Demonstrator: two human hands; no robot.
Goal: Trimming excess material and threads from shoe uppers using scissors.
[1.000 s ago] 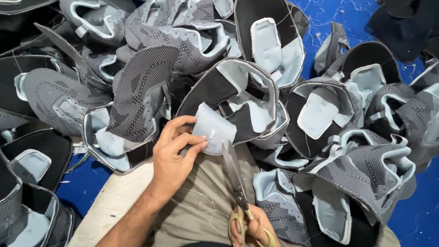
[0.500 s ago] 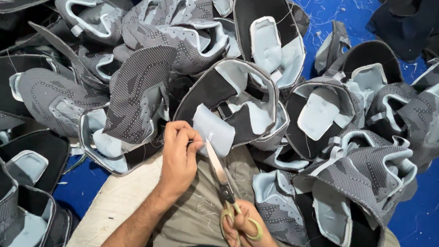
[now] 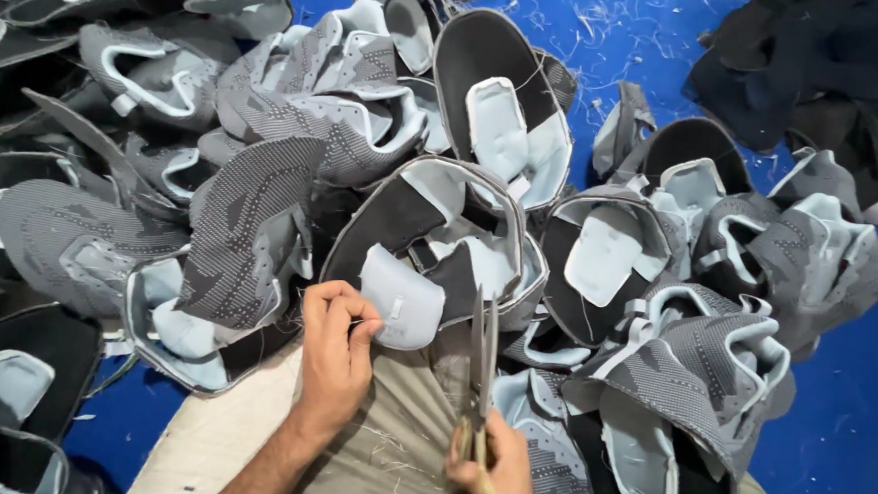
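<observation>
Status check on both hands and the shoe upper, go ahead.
Left hand pinching pale blue tongue of grey shoe upper. Right hand holding scissors, blades nearly shut, pointing up beside tongue. Other uppers piled close around.

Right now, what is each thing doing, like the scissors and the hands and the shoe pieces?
Scissors: blades shut, pointing up, gripped by the handles.
Right hand: closed around the scissors' handles.
Left hand: fingers pinching the edge of the pale blue tongue.
Pale blue tongue: pulled out over the lap.
Grey shoe upper: lying open, lining facing up.
Other shoe uppers: heaped loosely on the blue floor.
</observation>
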